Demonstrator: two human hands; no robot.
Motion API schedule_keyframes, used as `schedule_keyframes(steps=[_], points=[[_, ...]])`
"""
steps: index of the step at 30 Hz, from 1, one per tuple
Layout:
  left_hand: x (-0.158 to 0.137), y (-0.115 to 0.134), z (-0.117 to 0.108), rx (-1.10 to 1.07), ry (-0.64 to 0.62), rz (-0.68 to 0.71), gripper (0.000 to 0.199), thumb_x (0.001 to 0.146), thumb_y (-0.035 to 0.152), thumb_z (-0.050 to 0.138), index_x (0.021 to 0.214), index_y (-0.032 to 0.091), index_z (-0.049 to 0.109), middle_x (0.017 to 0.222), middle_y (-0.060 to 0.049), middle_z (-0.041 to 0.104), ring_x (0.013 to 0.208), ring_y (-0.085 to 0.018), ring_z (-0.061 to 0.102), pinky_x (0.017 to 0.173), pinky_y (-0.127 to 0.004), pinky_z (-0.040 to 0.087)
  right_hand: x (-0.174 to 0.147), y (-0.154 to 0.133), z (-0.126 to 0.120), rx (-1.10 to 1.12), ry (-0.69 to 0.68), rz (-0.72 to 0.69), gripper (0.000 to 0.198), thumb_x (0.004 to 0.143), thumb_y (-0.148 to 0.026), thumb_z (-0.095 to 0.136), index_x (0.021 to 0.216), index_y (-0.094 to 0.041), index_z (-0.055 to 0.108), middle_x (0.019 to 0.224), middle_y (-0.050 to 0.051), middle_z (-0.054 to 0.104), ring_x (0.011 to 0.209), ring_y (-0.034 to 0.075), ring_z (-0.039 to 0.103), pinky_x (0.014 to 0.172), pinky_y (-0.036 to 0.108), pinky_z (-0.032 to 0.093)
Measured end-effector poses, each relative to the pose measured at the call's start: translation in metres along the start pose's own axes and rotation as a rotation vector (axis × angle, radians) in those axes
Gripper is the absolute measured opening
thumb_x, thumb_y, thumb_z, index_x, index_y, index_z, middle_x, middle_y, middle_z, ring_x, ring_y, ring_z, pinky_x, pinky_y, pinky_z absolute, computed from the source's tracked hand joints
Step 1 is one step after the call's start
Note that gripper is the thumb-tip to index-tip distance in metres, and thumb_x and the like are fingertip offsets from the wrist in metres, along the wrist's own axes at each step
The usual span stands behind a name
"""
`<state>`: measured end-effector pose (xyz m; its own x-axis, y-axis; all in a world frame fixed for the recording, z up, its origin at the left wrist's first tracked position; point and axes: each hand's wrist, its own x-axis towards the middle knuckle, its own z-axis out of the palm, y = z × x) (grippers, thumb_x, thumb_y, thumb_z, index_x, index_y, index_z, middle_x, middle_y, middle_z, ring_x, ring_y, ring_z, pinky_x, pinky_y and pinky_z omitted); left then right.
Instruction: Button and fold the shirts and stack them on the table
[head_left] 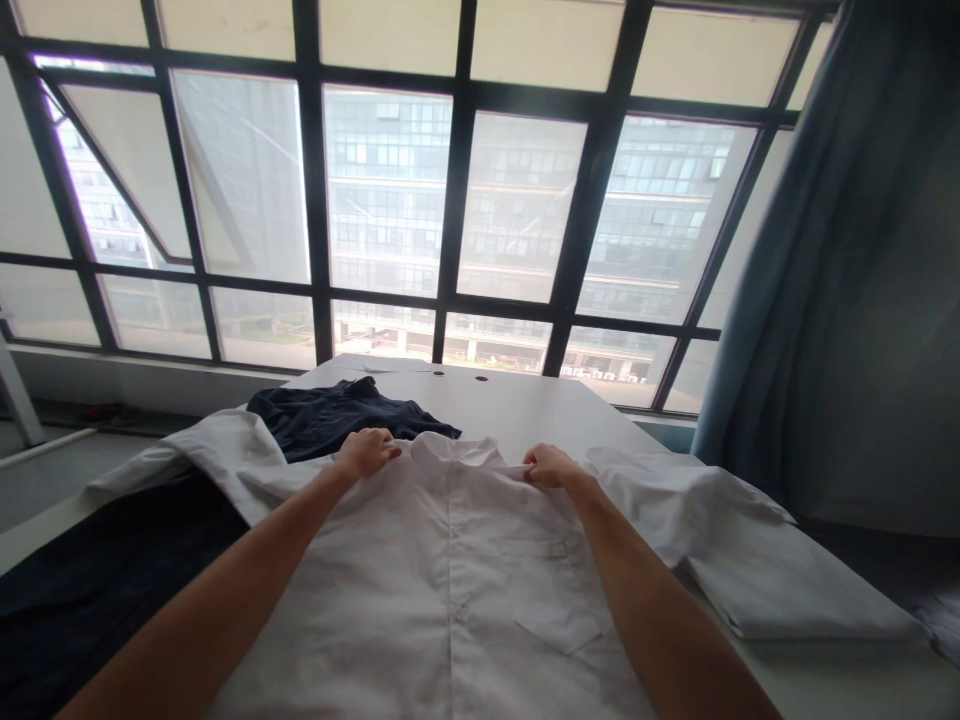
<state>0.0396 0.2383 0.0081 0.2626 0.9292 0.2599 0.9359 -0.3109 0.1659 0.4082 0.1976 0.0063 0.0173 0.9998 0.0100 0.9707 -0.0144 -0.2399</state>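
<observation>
A white button-up shirt (405, 580) lies front side up on the table, its collar (454, 452) pointing away from me and a chest pocket on the right half. My left hand (367, 453) is closed on the shirt's left shoulder, just beside the collar. On the other side of the collar, my right hand (550, 466) pinches the right shoulder. Both sleeves spread outward, the left one (232, 450) bent over dark cloth and the right one (667, 495) toward the table's right side. My forearms cover parts of the shirt's sides.
Crumpled dark navy clothing (337, 415) lies beyond my left hand. More dark cloth (112, 590) is at the lower left. The white table (540, 405) reaches toward a large black-framed window (457, 200). A blue-grey curtain (810, 250) hangs at the right.
</observation>
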Motion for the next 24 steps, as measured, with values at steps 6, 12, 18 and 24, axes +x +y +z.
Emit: schedule_keyframes(steps=[6, 12, 18, 24], points=[[0.012, -0.004, -0.038, 0.172, 0.043, 0.025, 0.022, 0.079, 0.043, 0.070, 0.079, 0.022, 0.076, 0.107, -0.011, 0.071, 0.109, -0.033, 0.063, 0.093, -0.042, 0.045, -0.005, -0.002, -0.041, -0.197, 0.190, 0.054, 0.015, 0.069, -0.030, 0.079, 0.081, -0.021, 0.078, 0.091, 0.012, 0.074, 0.096, 0.027, 0.067, 0.083, 0.035, 0.048], [0.053, 0.012, -0.061, 0.112, 0.149, -0.152, 0.032, 0.086, 0.043, 0.060, 0.094, 0.017, 0.077, 0.102, -0.018, 0.073, 0.100, -0.035, 0.067, 0.085, -0.041, 0.050, 0.018, -0.025, -0.073, -0.185, 0.418, 0.257, 0.026, 0.076, -0.026, 0.070, 0.098, -0.013, 0.076, 0.100, 0.022, 0.071, 0.094, 0.032, 0.068, 0.077, 0.038, 0.051], [0.065, 0.016, -0.023, 0.028, 0.129, -0.121, 0.055, 0.099, 0.030, 0.037, 0.151, 0.014, 0.036, 0.152, -0.022, 0.040, 0.143, -0.034, 0.033, 0.111, -0.060, 0.028, 0.021, -0.051, -0.048, -0.139, 0.306, 0.193, 0.068, 0.091, -0.033, 0.054, 0.151, -0.007, 0.034, 0.122, 0.025, 0.065, 0.115, 0.034, 0.061, 0.098, 0.045, 0.042], [0.002, -0.019, -0.007, 0.102, 0.048, -0.111, 0.045, 0.098, 0.039, 0.042, 0.135, 0.019, 0.056, 0.153, -0.016, 0.042, 0.141, -0.034, 0.034, 0.114, -0.061, 0.018, -0.067, -0.076, 0.012, -0.166, 0.091, -0.105, 0.063, 0.092, -0.041, 0.055, 0.147, -0.012, 0.044, 0.126, 0.022, 0.065, 0.117, 0.032, 0.061, 0.100, 0.040, 0.041]])
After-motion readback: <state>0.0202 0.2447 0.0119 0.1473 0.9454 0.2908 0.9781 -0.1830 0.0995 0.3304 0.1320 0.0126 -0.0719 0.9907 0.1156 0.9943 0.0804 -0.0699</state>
